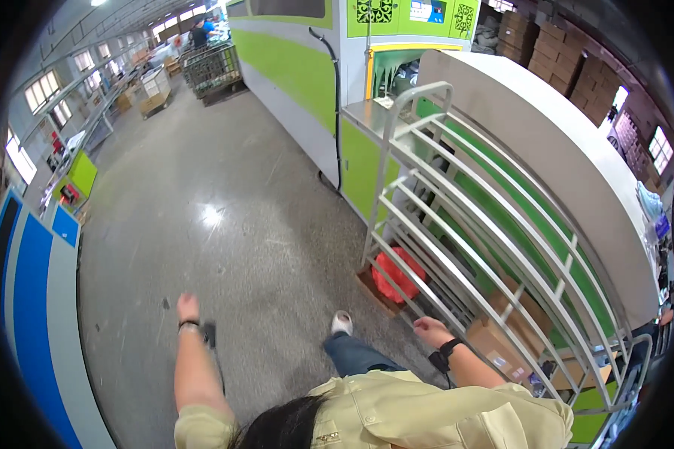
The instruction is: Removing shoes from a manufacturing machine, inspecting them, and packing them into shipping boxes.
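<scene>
Over the grey floor, my left hand (188, 307) hangs out in front with its fingers curled in and nothing visible in them. A dark band (189, 324) circles that wrist, and a dark blurred object (210, 335) hangs beside it. My right hand (431, 331) is loosely closed, close to the lower bars of a pale metal rack (481, 196); I see nothing in it and cannot tell whether it touches a bar. It wears a black wristband (450, 347). Between my arms, one shoe (342, 322) shows below a jeans leg (356, 355).
A red bag (398, 275) and a cardboard box (502, 340) sit low by the rack. Ahead stands a long green and white machine (288, 75). A blue and grey cabinet (34, 262) borders the left. Farther off are a wire cart (211, 69) and a person (199, 34).
</scene>
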